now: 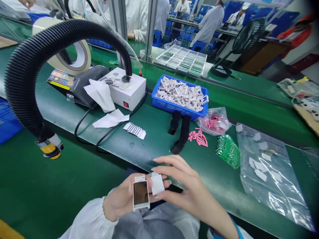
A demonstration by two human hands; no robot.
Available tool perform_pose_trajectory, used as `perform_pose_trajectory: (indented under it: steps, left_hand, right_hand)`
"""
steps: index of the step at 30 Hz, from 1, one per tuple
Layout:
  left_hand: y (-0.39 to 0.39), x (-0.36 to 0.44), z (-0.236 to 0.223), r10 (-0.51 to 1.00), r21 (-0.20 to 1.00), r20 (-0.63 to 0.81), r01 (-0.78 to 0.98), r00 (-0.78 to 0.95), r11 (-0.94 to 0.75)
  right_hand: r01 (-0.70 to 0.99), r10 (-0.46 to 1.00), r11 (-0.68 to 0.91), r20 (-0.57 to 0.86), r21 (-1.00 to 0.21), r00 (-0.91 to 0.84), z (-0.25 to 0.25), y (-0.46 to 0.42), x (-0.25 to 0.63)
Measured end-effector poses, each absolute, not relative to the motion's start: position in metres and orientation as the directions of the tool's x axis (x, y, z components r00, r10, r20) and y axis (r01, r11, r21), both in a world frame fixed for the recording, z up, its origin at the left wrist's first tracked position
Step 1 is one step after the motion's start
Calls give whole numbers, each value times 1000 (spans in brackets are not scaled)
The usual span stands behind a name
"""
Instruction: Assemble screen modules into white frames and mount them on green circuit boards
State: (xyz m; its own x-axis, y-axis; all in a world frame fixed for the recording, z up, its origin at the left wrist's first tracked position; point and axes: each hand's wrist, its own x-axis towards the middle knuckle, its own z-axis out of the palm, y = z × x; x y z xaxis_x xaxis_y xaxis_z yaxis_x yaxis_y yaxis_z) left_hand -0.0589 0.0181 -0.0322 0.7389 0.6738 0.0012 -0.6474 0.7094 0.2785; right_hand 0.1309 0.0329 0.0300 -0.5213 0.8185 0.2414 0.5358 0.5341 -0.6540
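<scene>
My left hand (pixel 117 200), palm up, holds a small display screen (pixel 141 193) with a dark face and a white frame. Close beside it, my right hand (pixel 188 182) pinches a flat white square piece (pixel 157 184) between thumb and fingers, its other fingers stretched out. The left fingertips lie partly behind the square, and I cannot tell whether they grip it too. Both hands are over my lap at the bench's front edge. On the bench ahead are a row of white strips (pixel 135 130) and some pink pieces (pixel 198 137).
A blue bin (pixel 179 109) of white plastic frames stands mid-bench, with black straps (pixel 183 132) before it. Green circuit boards (pixel 228 151) and a clear plastic bag (pixel 271 176) lie right. A black hose (pixel 27 63) arches at left by a white box (pixel 131 88). Co-workers sit beyond.
</scene>
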Motion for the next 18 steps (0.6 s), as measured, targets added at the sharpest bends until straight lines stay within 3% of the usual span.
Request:
perform_pose_trajectory:
  steps: [7, 14, 18]
  left_hand:
    - [7, -34, -17, 658, 348, -145, -584, 739, 733]
    - [3, -22, -11, 627, 486, -220, -473, 747, 735]
    - [0, -19, -10, 628, 490, -196, -479, 753, 728]
  right_hand:
    - [628, 819, 574, 391, -526, -421, 25, 6, 139]
    - [569, 886, 445, 250, -692, -390, 24, -4, 153]
    - [559, 888, 458, 321, -691, -330, 17, -11, 157]
